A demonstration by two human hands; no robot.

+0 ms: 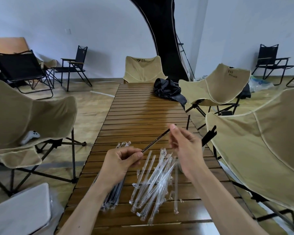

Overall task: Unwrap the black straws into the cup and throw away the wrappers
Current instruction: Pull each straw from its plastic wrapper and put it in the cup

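Head view: black straw pinched at both ends above the slatted worktop

Landmark: the pile of clear wrappers [153, 182] in the middle of the worktop [143, 107].

- Black straw [155, 141] held in the air just beyond the pile, slanting up toward the right hand. Left hand [120, 162] has its fingers [139, 156] closed on the lower end; right hand [185, 143] pinches the upper end between thumb and fingertips, other fingers loosely curled. Whether any film remains on this straw cannot be told.
- Left of the pile, partly under the left forearm: bundle of still-wrapped straws [113, 195], dark cores showing through the film.
- Right of the pile, at the worktop's edge and mostly hidden behind the right wrist: dark straw ends [210, 135] standing up, probably in the cup; the cup itself is not clearly seen.

Handling, as judged: straw is very light, thin, fairly stiff but would kink if bent; hold near one end. Film is slippery, flimsy, drifts easily; best gathered in a bunch for binning.
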